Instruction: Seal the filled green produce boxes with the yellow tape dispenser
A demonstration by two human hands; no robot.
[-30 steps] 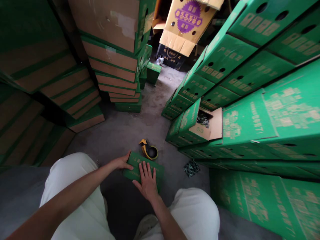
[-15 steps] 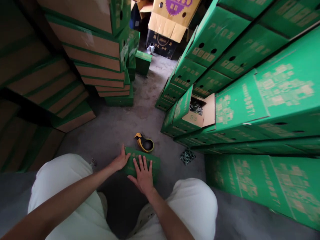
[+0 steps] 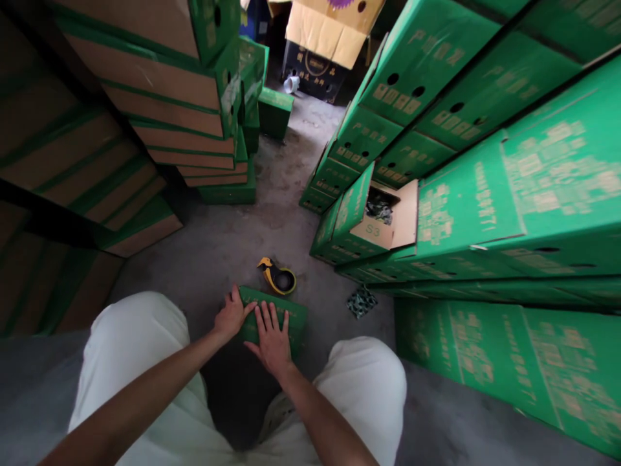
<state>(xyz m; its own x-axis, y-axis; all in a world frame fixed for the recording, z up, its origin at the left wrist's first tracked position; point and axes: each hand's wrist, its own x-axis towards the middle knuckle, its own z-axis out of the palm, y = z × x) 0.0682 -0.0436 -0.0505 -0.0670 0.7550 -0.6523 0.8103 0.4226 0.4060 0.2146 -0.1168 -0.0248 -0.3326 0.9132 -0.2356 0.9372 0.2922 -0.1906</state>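
A small green cardboard box (image 3: 297,318) with pale printing lies on the floor between my knees. My left hand (image 3: 231,317) grips its left end, with the thumb over the top face and the fingers along the side edge. Flat on top of the box rests my right hand (image 3: 273,338), its fingers stretched out and slightly apart. Just beyond the box's far edge, a yellow and black tape dispenser (image 3: 277,276) lies on the floor.
Green boxes (image 3: 456,259) are stacked along the right, one open box (image 3: 372,228) marked S3 among them. Taller box stacks (image 3: 179,110) stand at the left. A dark patterned piece (image 3: 361,302) lies on the floor. A white cup (image 3: 291,85) is farther back.
The thumb of my left hand has shifted slightly over the box top, closer to my right hand. My right hand stays flat on the box. The camera view has shifted a little.
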